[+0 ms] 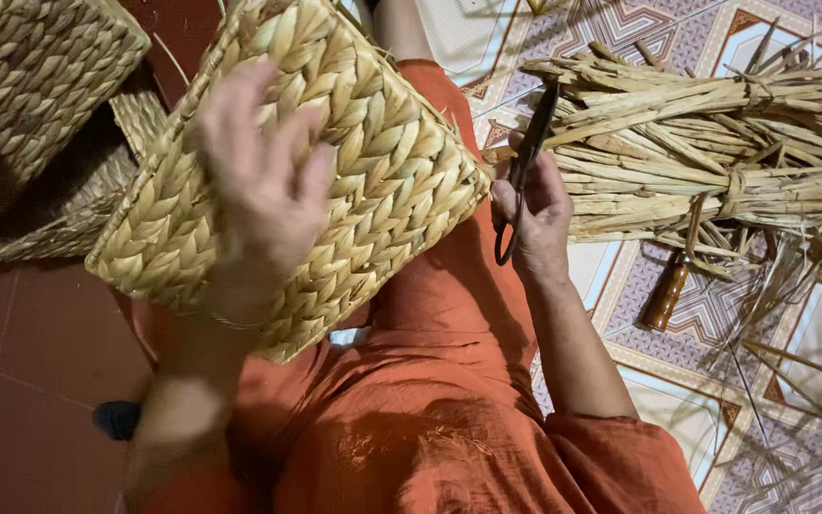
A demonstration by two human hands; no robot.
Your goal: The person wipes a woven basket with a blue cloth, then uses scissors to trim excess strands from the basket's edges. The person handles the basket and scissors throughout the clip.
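Left hand steadies woven basket; right hand holds scissors.

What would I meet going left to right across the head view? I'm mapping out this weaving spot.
Stacked woven baskets → left hand resting on the woven basket on the lap → right hand holding dark scissors → wooden-handled tool on the patterned mat → bundle of dried reeds.
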